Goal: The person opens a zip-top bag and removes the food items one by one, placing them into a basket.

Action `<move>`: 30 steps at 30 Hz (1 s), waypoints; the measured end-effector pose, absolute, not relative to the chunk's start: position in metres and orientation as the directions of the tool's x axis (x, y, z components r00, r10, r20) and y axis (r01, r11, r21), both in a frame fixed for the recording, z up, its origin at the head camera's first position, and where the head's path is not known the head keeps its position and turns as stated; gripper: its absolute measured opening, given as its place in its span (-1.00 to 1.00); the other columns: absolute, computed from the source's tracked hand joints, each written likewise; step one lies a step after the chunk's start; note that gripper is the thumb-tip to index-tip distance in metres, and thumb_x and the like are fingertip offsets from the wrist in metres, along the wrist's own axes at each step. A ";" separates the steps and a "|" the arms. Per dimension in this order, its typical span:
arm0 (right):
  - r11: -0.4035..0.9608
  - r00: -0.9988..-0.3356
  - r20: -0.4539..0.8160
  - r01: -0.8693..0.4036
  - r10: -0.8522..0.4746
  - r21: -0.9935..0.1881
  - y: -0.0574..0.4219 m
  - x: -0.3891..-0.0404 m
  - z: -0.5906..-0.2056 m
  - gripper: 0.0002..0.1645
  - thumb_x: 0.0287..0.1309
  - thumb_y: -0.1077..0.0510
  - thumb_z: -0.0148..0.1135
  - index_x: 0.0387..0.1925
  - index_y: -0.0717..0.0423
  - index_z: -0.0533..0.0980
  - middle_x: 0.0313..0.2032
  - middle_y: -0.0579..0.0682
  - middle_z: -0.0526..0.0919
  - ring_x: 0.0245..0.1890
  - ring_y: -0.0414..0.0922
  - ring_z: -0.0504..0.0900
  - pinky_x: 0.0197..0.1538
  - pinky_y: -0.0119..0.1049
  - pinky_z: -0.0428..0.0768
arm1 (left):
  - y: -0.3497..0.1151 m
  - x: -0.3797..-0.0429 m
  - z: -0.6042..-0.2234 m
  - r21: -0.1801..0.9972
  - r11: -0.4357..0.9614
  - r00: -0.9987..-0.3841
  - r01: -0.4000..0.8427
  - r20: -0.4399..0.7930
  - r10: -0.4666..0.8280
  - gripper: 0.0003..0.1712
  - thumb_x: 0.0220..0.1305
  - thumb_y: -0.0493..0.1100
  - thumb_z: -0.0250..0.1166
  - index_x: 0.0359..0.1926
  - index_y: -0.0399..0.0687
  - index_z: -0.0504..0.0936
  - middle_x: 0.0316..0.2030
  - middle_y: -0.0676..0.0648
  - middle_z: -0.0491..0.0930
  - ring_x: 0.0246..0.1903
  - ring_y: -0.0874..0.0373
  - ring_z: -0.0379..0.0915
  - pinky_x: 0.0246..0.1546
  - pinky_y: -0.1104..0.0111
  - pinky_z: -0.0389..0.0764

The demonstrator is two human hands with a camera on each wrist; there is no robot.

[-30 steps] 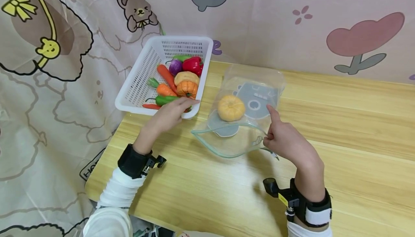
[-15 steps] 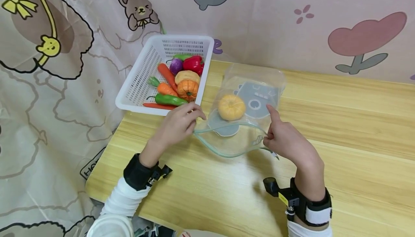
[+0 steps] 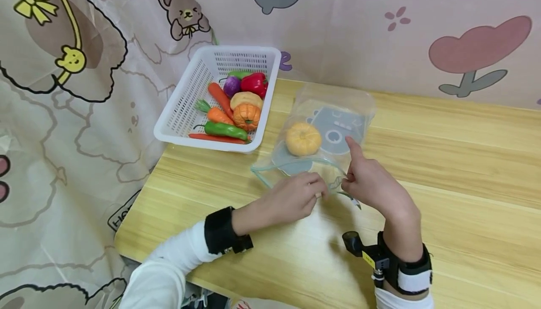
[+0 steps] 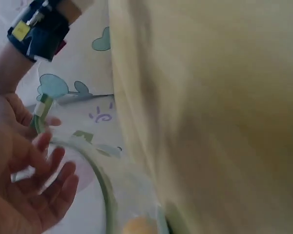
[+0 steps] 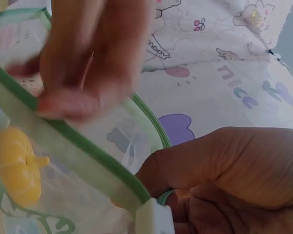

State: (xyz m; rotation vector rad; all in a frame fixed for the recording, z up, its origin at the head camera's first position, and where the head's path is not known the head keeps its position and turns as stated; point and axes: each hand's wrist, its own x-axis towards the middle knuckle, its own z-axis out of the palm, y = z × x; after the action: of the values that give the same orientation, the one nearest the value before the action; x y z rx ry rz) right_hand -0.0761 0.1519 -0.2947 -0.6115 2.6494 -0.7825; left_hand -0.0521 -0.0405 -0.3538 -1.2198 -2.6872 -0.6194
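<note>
A clear zip bag (image 3: 344,117) with a grey printed figure lies on the table, its green-edged mouth gaping toward me. Inside it sits a small yellow pumpkin (image 3: 303,139). At the mouth's right corner my right hand (image 3: 378,187) pinches the rim, index finger stretched out over the bag. A white zip slider (image 5: 154,217) shows beside that thumb in the right wrist view. My left hand (image 3: 292,199) is over the near rim, close to the right hand. Its fingers (image 4: 63,195) are loosely bent with nothing in them; whether they touch the rim, I cannot tell.
A white basket (image 3: 168,107) stands at the back left. It holds several vegetables, among them a red bell pepper (image 3: 254,84), an orange pumpkin (image 3: 247,116) and a green chili (image 3: 225,130). Behind the wooden table (image 3: 465,158) hangs a printed curtain (image 3: 338,27).
My left hand has left the basket's near edge and moved right to the bag's mouth. The right hand keeps its hold at the corner. The pumpkin stays in the bag.
</note>
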 end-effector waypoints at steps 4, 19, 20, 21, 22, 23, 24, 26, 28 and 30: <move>0.747 -0.851 -0.158 -0.332 -0.501 -0.576 0.147 -0.075 -0.296 0.03 -0.03 0.38 0.08 0.38 0.39 -0.25 -0.71 -0.14 0.23 -0.71 -0.24 0.13 -0.53 -0.37 0.19 | -0.027 -0.070 -0.343 0.366 0.714 -0.797 0.596 0.167 0.580 -0.71 0.09 -0.40 0.04 -0.30 -0.02 0.63 -0.31 0.02 0.60 -0.32 0.21 0.52 -0.36 0.51 0.51; 0.786 -0.796 -0.297 -0.324 -0.527 -0.527 0.103 -0.058 -0.304 0.09 -0.15 0.47 0.02 0.36 0.49 -0.35 -0.76 -0.03 0.38 -0.76 -0.18 0.34 -0.59 -0.36 0.31 | -0.012 -0.140 -0.338 0.248 0.958 -0.935 0.143 -0.284 0.213 -0.55 0.29 0.00 0.11 0.20 0.20 0.39 0.27 -0.05 0.25 0.20 -0.05 0.25 0.19 0.11 0.31; 0.788 -0.796 -0.298 -0.325 -0.526 -0.522 0.103 -0.057 -0.305 0.10 -0.15 0.48 0.02 0.36 0.48 -0.36 -0.76 -0.03 0.37 -0.76 -0.18 0.33 -0.59 -0.36 0.31 | -0.011 -0.142 -0.339 0.231 0.963 -0.940 0.138 -0.275 0.200 -0.55 0.28 0.01 0.13 0.20 0.20 0.39 0.25 -0.05 0.27 0.16 -0.04 0.29 0.15 0.12 0.34; 0.790 -0.795 -0.297 -0.331 -0.528 -0.516 0.102 -0.057 -0.305 0.10 -0.15 0.48 0.03 0.36 0.48 -0.37 -0.76 -0.04 0.36 -0.75 -0.18 0.32 -0.59 -0.36 0.31 | -0.011 -0.145 -0.341 0.213 0.968 -0.946 0.134 -0.262 0.189 -0.53 0.28 0.02 0.13 0.21 0.18 0.38 0.22 -0.06 0.29 0.13 -0.04 0.32 0.10 0.13 0.38; 0.790 -0.793 -0.298 -0.337 -0.531 -0.512 0.102 -0.057 -0.305 0.10 -0.14 0.48 0.03 0.36 0.48 -0.37 -0.76 -0.04 0.36 -0.74 -0.18 0.31 -0.58 -0.36 0.31 | -0.010 -0.146 -0.342 0.184 0.974 -0.953 0.135 -0.245 0.178 -0.51 0.27 0.05 0.13 0.21 0.18 0.36 0.19 -0.07 0.31 0.09 -0.03 0.35 0.05 0.14 0.42; 0.788 -0.789 -0.299 -0.342 -0.537 -0.513 0.102 -0.056 -0.305 0.11 -0.13 0.48 0.04 0.36 0.47 -0.37 -0.75 -0.04 0.35 -0.74 -0.18 0.31 -0.57 -0.36 0.31 | -0.009 -0.148 -0.344 0.153 0.979 -0.959 0.134 -0.229 0.167 -0.49 0.27 0.07 0.13 0.22 0.17 0.35 0.15 -0.07 0.33 0.04 -0.01 0.39 -0.01 0.15 0.46; 0.785 -0.785 -0.302 -0.342 -0.541 -0.516 0.102 -0.056 -0.305 0.10 -0.12 0.48 0.03 0.37 0.47 -0.37 -0.75 -0.05 0.34 -0.74 -0.18 0.30 -0.57 -0.36 0.31 | -0.009 -0.150 -0.345 0.130 0.983 -0.964 0.134 -0.215 0.159 -0.47 0.25 0.09 0.13 0.23 0.16 0.34 0.13 -0.08 0.34 -0.01 0.01 0.41 -0.06 0.17 0.48; 0.782 -0.776 -0.314 -0.338 -0.546 -0.524 0.102 -0.055 -0.305 0.09 -0.11 0.49 0.03 0.37 0.45 -0.36 -0.75 -0.05 0.34 -0.74 -0.18 0.30 -0.57 -0.36 0.31 | -0.008 -0.153 -0.348 0.103 0.986 -0.970 0.133 -0.190 0.151 -0.41 0.24 0.13 0.13 0.26 0.14 0.31 0.13 -0.09 0.36 -0.02 0.02 0.42 -0.10 0.19 0.51; 0.776 -0.771 -0.315 -0.341 -0.554 -0.531 0.101 -0.053 -0.304 0.08 -0.12 0.49 0.02 0.38 0.43 -0.33 -0.72 -0.04 0.35 -0.72 -0.17 0.33 -0.56 -0.35 0.33 | -0.007 -0.156 -0.351 0.095 0.987 -0.973 0.132 -0.180 0.147 -0.38 0.23 0.16 0.13 0.28 0.11 0.30 0.13 -0.11 0.36 0.01 0.03 0.40 -0.09 0.20 0.51; 0.769 -0.766 -0.314 -0.342 -0.561 -0.539 0.099 -0.052 -0.303 0.08 -0.12 0.50 0.02 0.39 0.42 -0.31 -0.72 -0.04 0.37 -0.72 -0.18 0.35 -0.55 -0.35 0.34 | -0.005 -0.160 -0.353 0.110 0.986 -0.972 0.123 -0.189 0.142 -0.35 0.23 0.15 0.13 0.30 0.08 0.28 0.14 -0.13 0.35 0.05 0.04 0.35 -0.03 0.19 0.48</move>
State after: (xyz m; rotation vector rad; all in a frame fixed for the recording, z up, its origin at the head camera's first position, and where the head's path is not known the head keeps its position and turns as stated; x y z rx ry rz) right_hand -0.0517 0.0991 -0.3031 -0.6804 2.4979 -0.6364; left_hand -0.1599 -0.0052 -0.3535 -0.2237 -3.3276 -0.1636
